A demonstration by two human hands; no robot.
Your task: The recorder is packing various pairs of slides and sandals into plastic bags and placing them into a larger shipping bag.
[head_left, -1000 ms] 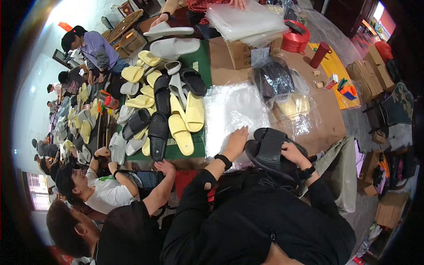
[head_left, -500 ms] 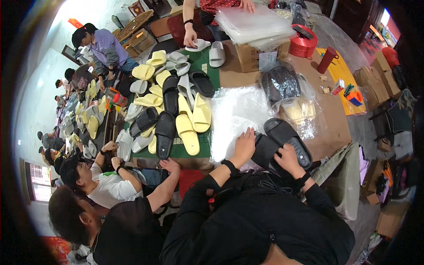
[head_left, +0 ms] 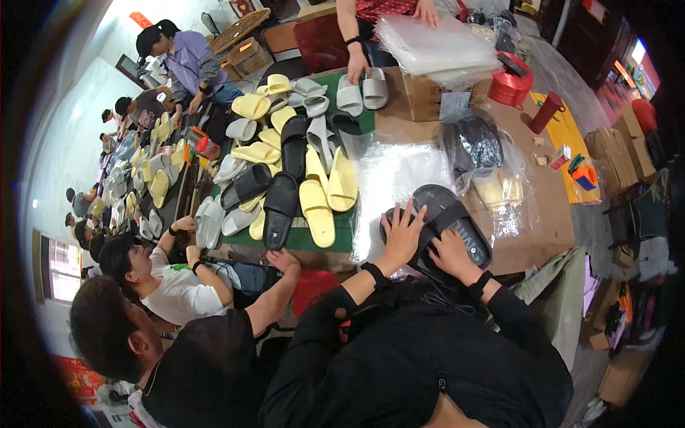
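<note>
Two black slippers [head_left: 464, 225] are right in front of me at the table's near edge, one partly over the other, with footbeds facing up. My left hand [head_left: 404, 239] lies with spread fingers on the left black slipper, covering much of it. My right hand [head_left: 454, 255] has its fingers curled over the near part of the pair, gripping a black slipper. Behind my left hand is a stack of clear plastic bags [head_left: 396, 175], partly under the slippers.
Yellow, grey and black slippers [head_left: 282, 203] are heaped on the green mat to the left. Bagged slippers [head_left: 499, 189] lie beyond my hands. Farther back stand a carton [head_left: 428, 100] and red twine [head_left: 511, 78]. A co-worker's hand [head_left: 284, 260] rests at the left edge.
My left hand has moved from the plastic bags onto the left black slipper. The pair has turned slightly and shifted left. Across the table, a person's hand has set a grey slipper beside another.
</note>
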